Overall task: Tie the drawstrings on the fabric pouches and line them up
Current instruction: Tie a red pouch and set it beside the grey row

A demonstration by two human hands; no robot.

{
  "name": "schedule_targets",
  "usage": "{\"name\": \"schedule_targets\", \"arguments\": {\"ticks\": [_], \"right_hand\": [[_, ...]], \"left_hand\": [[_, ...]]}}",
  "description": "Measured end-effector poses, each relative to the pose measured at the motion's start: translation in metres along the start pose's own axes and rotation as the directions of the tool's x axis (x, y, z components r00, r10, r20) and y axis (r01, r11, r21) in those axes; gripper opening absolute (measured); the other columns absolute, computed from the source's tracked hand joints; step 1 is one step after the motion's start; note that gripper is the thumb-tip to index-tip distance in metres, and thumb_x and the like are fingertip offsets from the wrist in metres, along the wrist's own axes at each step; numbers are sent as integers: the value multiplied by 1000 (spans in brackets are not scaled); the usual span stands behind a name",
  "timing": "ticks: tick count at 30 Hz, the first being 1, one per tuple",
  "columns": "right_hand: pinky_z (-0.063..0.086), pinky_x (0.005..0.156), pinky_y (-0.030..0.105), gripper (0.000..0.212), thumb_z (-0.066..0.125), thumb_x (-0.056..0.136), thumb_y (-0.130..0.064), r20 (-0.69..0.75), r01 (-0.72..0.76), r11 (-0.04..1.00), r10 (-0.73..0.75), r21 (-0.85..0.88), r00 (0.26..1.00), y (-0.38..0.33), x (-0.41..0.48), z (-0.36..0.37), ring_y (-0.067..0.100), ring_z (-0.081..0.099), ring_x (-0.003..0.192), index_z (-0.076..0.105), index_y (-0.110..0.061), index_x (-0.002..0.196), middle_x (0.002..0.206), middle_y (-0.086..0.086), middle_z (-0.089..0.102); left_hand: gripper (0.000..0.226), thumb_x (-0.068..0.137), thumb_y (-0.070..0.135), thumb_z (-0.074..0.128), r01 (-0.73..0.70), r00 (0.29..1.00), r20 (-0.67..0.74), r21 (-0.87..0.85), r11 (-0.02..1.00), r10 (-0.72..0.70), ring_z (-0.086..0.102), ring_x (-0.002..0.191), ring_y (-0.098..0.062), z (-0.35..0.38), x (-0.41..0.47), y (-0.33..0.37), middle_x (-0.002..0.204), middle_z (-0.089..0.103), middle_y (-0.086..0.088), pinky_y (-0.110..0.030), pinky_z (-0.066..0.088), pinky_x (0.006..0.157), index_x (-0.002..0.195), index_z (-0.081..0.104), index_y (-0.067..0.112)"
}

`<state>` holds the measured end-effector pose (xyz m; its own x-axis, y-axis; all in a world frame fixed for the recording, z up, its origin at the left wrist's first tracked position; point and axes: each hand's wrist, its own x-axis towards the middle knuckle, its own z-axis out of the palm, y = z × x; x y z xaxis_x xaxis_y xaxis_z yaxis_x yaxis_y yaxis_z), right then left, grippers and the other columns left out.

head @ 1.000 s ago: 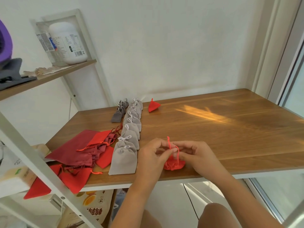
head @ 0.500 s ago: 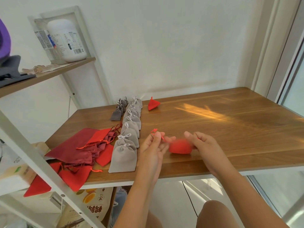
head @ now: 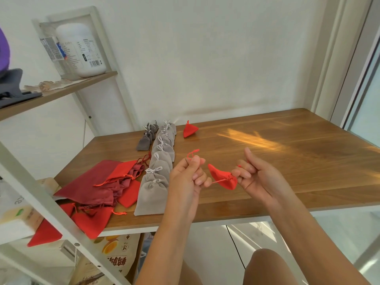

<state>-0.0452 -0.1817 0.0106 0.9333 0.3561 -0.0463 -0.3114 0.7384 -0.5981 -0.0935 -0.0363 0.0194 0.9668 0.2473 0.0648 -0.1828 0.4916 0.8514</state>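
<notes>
A small red pouch (head: 223, 177) hangs in the air between my hands, above the table's front part. My left hand (head: 188, 174) pinches one red drawstring end, whose loop sticks up above the fingers. My right hand (head: 254, 173) pinches the other string end, thumb raised. The string runs taut on both sides of the pouch's neck. A row of several tied light grey pouches (head: 159, 167) runs from the front edge toward the wall. A tied red pouch (head: 189, 130) stands alone at the back, right of the row.
A heap of untied red and dark red pouches (head: 98, 186) lies at the table's left front, some hanging over the edge. Several small dark grey pouches (head: 146, 136) stand left of the row. A white shelf frame (head: 47, 204) crosses the left foreground. The wooden table (head: 287, 161) stretches to the right.
The red pouch was on the table between my hands; both hands have lifted it and moved apart, pulling the drawstring ends outward until taut.
</notes>
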Motion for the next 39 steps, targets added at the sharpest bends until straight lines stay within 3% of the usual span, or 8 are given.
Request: {"name": "schedule_targets", "arguments": {"ticks": [5,11,16,20,23,28,32,39], "right_hand": [[54,65,27,28,52,89,-24,135,62,964,-27,-258,991,12,-9,-13,13,44,49,41,-12,67,55,1,36],[46,80,17,29,53,95,-34,388,381,510,-98,-771,916,3,-15,-4,5,57,87,65,-16,74,102,5,65],[43,78,19,29,55,92,-39,470,474,308,-94,-825,878,3,-10,6,10,58,83,61,-21,70,83,-5,61],[40,69,26,28,60,90,-34,425,423,352,-76,-835,902,9,-6,7,10,51,69,63,-18,67,70,-5,61],[38,66,29,26,63,87,-33,395,398,349,-84,-848,915,13,-4,9,13,46,65,63,-22,63,65,1,57],[47,80,30,13,64,77,-48,364,389,341,-138,-856,921,16,-3,11,9,59,85,68,-35,79,92,-9,67],[42,91,17,54,68,62,-57,335,410,233,-303,-882,892,12,-6,8,-7,46,114,56,-44,113,125,-20,50],[50,75,16,26,80,74,-18,549,591,65,-301,-804,780,20,-9,4,4,65,82,75,-27,98,88,-10,69]], "left_hand": [[18,94,9,54,37,999,24,265,964,-45,33,39,-7,-16,-6,0,45,34,6,-21,40,44,81,57,-3],[31,88,11,66,39,993,57,659,752,-102,37,40,-13,-24,-5,13,45,40,-2,-24,43,48,78,64,-18],[25,88,13,66,-16,926,254,765,644,-279,44,52,-19,-22,-8,18,47,45,-5,-26,47,58,65,74,13],[33,81,18,56,-110,874,370,781,614,-314,52,58,-18,-20,-12,19,49,50,-2,-46,50,82,49,56,14],[30,84,16,55,-118,846,421,746,655,-327,61,67,-20,-21,-13,20,52,51,-1,-33,47,73,56,57,6],[25,94,16,57,-36,917,316,674,738,-244,42,51,-13,-23,-14,17,49,42,0,-21,43,56,89,75,-1],[29,94,17,58,79,974,122,600,796,-188,42,45,-12,-21,-11,17,46,40,1,-20,46,51,83,73,-6],[40,95,15,55,68,980,111,584,809,-163,50,50,-11,-20,-9,18,52,53,-1,-25,50,61,56,64,12]]}}
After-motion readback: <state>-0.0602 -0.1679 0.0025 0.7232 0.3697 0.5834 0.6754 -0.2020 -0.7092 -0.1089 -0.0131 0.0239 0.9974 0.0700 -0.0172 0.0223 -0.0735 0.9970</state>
